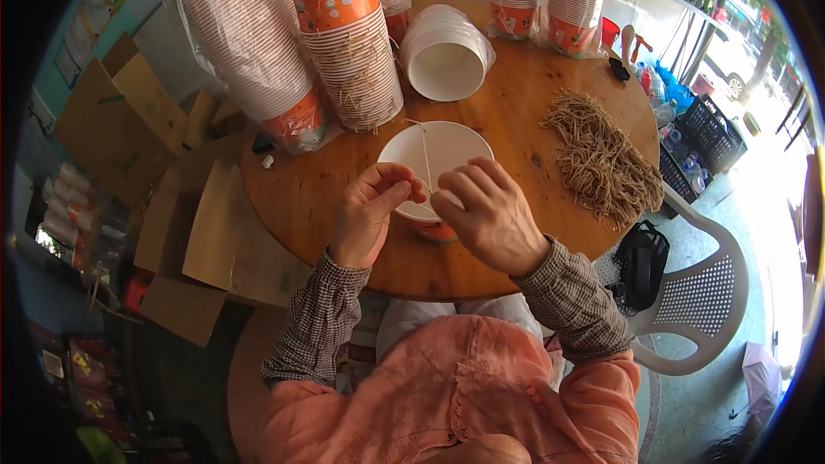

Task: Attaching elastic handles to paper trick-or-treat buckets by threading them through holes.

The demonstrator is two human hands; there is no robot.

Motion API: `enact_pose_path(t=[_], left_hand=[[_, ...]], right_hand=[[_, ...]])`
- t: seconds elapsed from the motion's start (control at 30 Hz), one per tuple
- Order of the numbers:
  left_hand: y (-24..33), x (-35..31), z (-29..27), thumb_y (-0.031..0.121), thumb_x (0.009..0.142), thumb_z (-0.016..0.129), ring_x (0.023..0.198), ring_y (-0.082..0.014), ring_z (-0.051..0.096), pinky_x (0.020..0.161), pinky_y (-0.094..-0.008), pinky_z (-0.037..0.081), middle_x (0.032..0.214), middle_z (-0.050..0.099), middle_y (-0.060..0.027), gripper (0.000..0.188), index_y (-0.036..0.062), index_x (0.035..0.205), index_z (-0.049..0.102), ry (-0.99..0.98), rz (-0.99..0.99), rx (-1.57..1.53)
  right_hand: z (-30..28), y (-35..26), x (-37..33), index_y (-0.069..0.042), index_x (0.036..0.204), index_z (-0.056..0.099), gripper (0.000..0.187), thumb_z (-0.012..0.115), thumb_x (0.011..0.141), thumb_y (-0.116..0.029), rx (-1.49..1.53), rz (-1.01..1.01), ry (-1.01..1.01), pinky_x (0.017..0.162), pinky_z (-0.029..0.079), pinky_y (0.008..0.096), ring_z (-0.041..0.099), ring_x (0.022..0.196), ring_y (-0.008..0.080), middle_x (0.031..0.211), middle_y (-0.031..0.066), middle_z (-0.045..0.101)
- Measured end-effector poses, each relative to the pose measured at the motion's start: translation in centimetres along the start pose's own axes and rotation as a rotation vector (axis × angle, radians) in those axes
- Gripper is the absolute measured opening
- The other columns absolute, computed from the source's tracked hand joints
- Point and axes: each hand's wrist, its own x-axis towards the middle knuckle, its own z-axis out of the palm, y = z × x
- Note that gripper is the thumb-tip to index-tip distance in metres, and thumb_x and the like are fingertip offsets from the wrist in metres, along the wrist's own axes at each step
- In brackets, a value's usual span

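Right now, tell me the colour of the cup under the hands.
The cup is white inside with an orange outer wall, best seen in the head view.

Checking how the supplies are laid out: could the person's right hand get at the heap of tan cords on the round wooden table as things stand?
Probably yes. The heap of tan cords lies on the right hand's side of the round wooden table, with bare wood between. That hand now pinches a thin string over the white paper bowl.

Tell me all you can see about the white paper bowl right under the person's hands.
The white paper bowl stands upright and open on the round wooden table, white inside with an orange outer wall showing at its near base. A thin pale string crosses its mouth. The left hand and right hand cover its near rim, pinching the string.
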Motion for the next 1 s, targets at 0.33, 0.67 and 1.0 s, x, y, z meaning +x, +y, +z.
enact_pose_path(t=[0.33,0.67,1.0], left_hand=[[-0.2,-1.2,1.8,-0.002,0.091,0.058,0.093,-0.0135,0.064,0.086,-0.0254,0.051,0.101,0.066,-0.0081,0.022,-0.0032,0.113,0.056,-0.075,-0.030,0.208],[-1.5,-1.1,1.2,0.001,0.092,0.059,0.093,-0.0141,0.065,0.086,-0.0241,0.051,0.101,0.067,-0.0099,0.019,-0.0027,0.111,0.057,-0.041,0.122,0.124],[-1.2,-1.4,1.7,0.001,0.091,0.061,0.092,-0.0120,0.065,0.084,-0.0234,0.052,0.099,0.067,-0.0080,0.015,-0.0032,0.105,0.060,-0.028,0.157,0.240]], right_hand=[[1.2,0.9,0.1,-0.005,0.093,0.064,0.016,0.066,0.079,0.001,0.658,0.351,0.065,0.076,0.050,0.0323,0.062,0.084,0.0219,0.092,0.0081,0.061],[1.6,0.1,-1.6,-0.002,0.100,0.066,0.015,0.067,0.086,-0.009,0.956,0.661,-0.004,0.076,0.051,0.0282,0.066,0.083,0.0162,0.090,0.0067,0.068],[1.2,0.2,-1.3,-0.003,0.091,0.066,0.013,0.072,0.081,-0.009,0.904,0.613,0.024,0.074,0.051,0.0286,0.065,0.080,0.0145,0.083,0.0049,0.068]])
